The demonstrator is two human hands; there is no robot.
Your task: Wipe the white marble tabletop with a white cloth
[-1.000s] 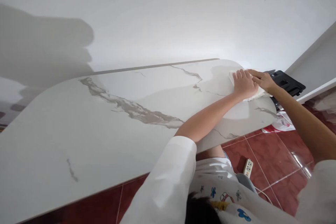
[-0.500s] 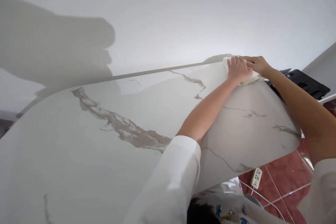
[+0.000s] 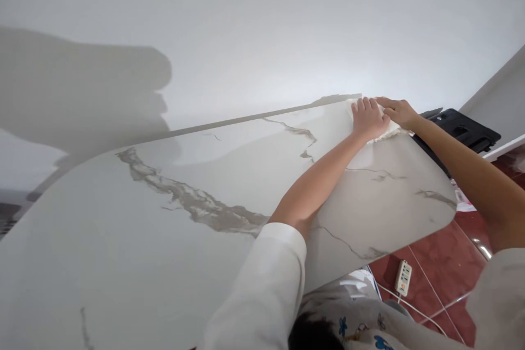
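Note:
A white cloth lies bunched on the far edge of a white marble-patterned table, near its far right corner. My left hand presses down on it, fingers bent over its left part. Beside it, my right hand grips the cloth's right part, its thumb close to my left hand. Part of the cloth is hidden beneath both hands.
A white wall rises behind the table. Past the right end stands a black object. Below, a power strip with a white cord lies on red floor tiles. Printed fabric shows at the bottom edge.
The whole view has shifted slightly, so the table's far edge and the hands sit a little lower in the picture. Both hands remain on the cloth at the far edge.

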